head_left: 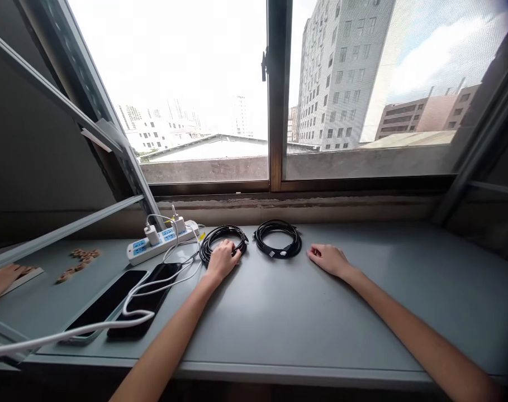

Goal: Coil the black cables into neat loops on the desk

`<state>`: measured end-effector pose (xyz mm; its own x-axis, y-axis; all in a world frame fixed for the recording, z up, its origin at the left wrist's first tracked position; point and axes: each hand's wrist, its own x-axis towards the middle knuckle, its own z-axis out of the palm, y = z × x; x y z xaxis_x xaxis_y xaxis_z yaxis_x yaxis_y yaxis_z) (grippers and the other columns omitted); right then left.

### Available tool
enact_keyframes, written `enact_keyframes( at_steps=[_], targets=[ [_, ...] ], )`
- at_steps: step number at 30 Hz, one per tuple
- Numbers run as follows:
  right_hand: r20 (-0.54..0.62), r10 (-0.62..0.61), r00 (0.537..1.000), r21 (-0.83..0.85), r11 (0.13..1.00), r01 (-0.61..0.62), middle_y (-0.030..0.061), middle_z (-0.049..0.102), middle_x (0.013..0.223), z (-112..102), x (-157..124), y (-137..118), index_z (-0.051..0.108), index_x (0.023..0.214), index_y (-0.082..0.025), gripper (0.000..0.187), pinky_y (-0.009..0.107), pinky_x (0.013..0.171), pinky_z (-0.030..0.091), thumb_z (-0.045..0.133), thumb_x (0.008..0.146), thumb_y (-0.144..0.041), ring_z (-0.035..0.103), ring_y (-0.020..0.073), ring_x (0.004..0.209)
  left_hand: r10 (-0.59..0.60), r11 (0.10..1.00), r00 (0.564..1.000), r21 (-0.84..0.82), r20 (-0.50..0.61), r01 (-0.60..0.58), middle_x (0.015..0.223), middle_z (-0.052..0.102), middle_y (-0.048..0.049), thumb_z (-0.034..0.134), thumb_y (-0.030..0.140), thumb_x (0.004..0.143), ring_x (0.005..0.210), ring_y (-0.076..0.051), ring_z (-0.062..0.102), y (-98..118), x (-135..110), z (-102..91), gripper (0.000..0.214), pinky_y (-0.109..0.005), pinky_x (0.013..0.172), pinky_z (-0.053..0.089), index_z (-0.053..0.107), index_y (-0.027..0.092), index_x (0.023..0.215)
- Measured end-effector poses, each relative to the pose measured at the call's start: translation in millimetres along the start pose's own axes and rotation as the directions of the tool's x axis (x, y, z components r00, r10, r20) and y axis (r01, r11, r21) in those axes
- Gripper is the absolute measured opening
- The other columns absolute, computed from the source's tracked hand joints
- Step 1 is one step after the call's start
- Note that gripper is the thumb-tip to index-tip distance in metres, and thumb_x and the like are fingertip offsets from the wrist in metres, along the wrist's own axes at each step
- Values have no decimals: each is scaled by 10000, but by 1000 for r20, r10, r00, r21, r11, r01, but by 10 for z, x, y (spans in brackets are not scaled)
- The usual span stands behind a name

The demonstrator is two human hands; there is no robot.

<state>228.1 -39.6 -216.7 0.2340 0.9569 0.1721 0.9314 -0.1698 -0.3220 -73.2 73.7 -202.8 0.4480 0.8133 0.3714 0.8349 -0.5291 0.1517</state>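
Two coiled black cables lie side by side near the back of a grey table (304, 312). My left hand (222, 260) rests on the near edge of the left coil (223, 239), fingers curled over it. My right hand (329, 259) lies flat on the tabletop just right of the right coil (278, 239), fingers stretched out, touching nothing but the table.
A white power strip (161, 241) with two white chargers sits at the back left; white cables run from it over two dark phones (123, 301). Small brown pieces (80, 261) lie further left. Another person's hand (0, 279) shows at the left edge. A window fills the back.
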Motion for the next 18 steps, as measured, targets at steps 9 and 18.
enact_keyframes(
  at_steps=[9, 18],
  targets=[
    [6, 2, 1000, -3, 1000, -2, -5, 571, 623, 34, 6, 33, 501, 650, -196, 280, 228, 506, 251, 434, 863, -366, 500, 148, 582, -14, 999, 993, -41, -114, 10, 862, 565, -82, 417, 270, 908, 868, -236, 525, -19, -4, 39, 148, -344, 790, 381, 492, 145, 885],
    [4, -5, 1000, -2, 1000, 5, -9, 572, 601, 56, 10, 80, 503, 640, -201, 298, 228, 515, 268, 426, 842, -406, 496, 144, 552, 41, 998, 998, -35, -45, -42, 828, 561, -53, 414, 319, 917, 796, -203, 529, 6, -12, 26, 231, -307, 726, 382, 506, 168, 767]
  ],
)
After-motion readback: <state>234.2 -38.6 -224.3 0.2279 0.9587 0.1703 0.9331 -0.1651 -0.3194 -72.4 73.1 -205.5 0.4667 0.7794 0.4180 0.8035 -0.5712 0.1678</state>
